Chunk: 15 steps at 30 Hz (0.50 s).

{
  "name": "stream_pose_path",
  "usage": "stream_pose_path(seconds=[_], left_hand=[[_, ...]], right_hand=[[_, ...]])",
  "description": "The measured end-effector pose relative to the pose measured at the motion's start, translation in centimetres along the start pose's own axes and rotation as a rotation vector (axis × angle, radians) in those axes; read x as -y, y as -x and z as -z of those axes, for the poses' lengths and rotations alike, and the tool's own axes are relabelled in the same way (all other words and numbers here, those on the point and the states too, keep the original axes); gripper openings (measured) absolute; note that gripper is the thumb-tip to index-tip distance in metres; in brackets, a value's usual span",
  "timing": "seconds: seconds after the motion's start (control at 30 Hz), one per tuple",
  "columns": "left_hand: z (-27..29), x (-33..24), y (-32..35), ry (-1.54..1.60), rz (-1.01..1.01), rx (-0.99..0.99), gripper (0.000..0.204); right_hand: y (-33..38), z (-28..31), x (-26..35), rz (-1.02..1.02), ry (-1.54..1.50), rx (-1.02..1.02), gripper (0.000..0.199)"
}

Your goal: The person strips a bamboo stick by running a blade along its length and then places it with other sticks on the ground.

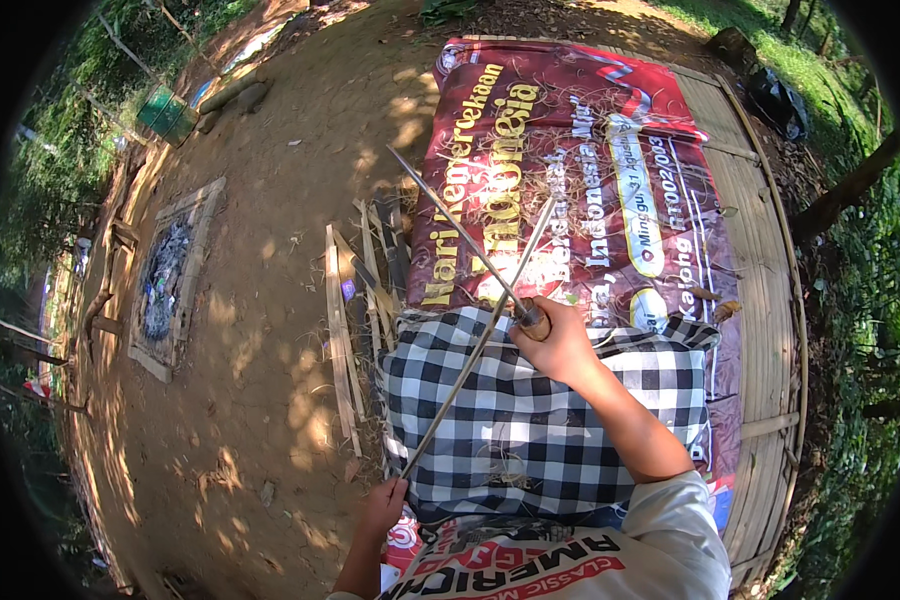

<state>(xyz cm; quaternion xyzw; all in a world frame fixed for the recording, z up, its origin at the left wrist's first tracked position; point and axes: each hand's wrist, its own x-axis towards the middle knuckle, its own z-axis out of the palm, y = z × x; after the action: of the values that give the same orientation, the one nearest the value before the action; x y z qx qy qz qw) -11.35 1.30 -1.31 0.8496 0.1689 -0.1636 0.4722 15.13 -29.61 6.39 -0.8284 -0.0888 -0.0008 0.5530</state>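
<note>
My right hand (560, 342) is closed round the wooden handle of a long, narrow knife (442, 208). Its blade slants away to the far left. Low in the view, my left hand (378, 508) grips the near end of a thin bamboo strip (452, 398), which runs up and to the right. Strip and blade cross just left of my right hand; whether they touch there I cannot tell. Under both lies a black-and-white checked cloth (550, 400), spread over my lap.
A maroon printed banner (460, 150) strewn with thin shavings covers a bamboo platform (760, 300). Split bamboo pieces (338, 340) lie on the dirt at its left edge. Farther left is a framed ash pit (175, 280), with a green container (167, 115) beyond.
</note>
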Motion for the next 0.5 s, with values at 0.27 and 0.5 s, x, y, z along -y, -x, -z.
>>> stream_pose_path(seconds=[0.27, 0.5], left_hand=[[-0.1, 5.6, 0.2, 0.007, -0.006, -0.033, 0.032], [-0.2, 5.5, 0.3, -0.016, 0.017, -0.036, 0.034]], right_hand=[[2.8, 0.0, 0.9, -0.071, 0.194, 0.187, 0.027], [5.3, 0.3, 1.5, -0.153, 0.279, 0.285, 0.029]])
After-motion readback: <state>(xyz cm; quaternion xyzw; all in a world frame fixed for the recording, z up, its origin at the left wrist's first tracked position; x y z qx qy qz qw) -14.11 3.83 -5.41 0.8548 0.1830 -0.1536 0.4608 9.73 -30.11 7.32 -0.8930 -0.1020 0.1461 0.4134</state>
